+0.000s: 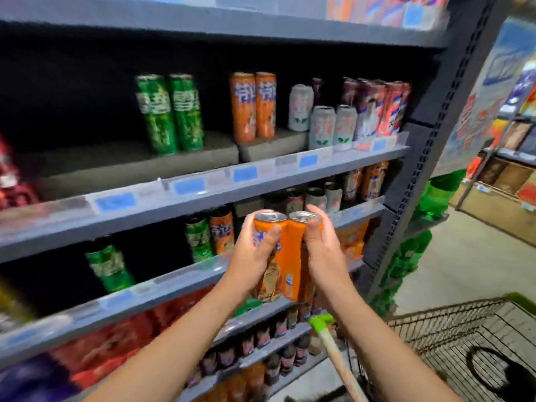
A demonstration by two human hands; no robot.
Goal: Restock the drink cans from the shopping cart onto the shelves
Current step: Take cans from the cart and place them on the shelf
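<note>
A dark grey store shelving unit (203, 184) fills the left and middle of the frame, blurred throughout, its price tags (116, 202) unreadable blue patches. On the upper middle shelf stand two tall green cans (169, 113), two tall orange cans (253, 105), short white cans (322, 126) and red-and-white cans (380, 108) whose print cannot be made out. At the centre, the left hand (255, 250) grips one orange drink can (268, 256) and the right hand (322, 245) grips another orange can (295, 256); the two cans touch side by side, upright with a slight tilt, held in front of the shelf edge below the middle shelf. The right-hand can is partly hidden by fingers. Lower shelves hold dark bottles (278, 329) and red packs (110, 343), smeared by blur. The wire shopping cart (464, 338) sits at lower right, cut off by the frame, its green-tipped handle (327, 335) beside the right forearm.
</note>
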